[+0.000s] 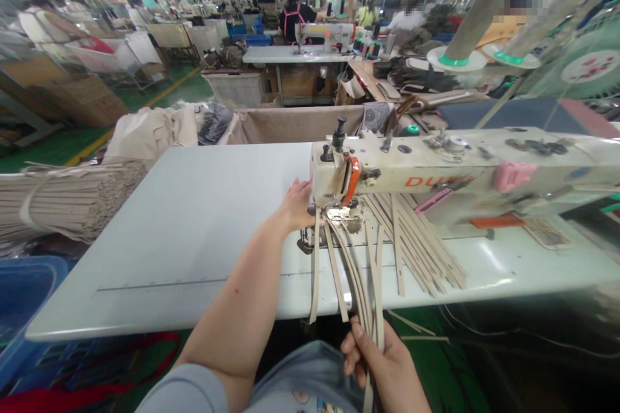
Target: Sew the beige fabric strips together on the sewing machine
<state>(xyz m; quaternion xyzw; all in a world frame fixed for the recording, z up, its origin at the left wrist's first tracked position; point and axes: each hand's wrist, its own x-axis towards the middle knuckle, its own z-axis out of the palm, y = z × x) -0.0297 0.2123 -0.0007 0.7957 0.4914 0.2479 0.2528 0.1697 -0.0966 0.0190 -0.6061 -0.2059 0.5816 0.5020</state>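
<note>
My left hand lies on the table beside the head of a sewing machine. Its fingers look stretched out, and their tips are partly hidden behind the machine head. Below the table's front edge, my right hand is closed around a bunch of narrow beige fabric strips. These strips run up over the edge to the needle area. Two separate strips hang down just left of the bunch. More loose strips lie fanned out on the table to the right, under the machine arm.
The white table carries a printed ruler line. At left are a tied bundle of strips and a blue crate. A fabric-lined bin stands behind the table. Thread cones rise at right. Other people work farther back.
</note>
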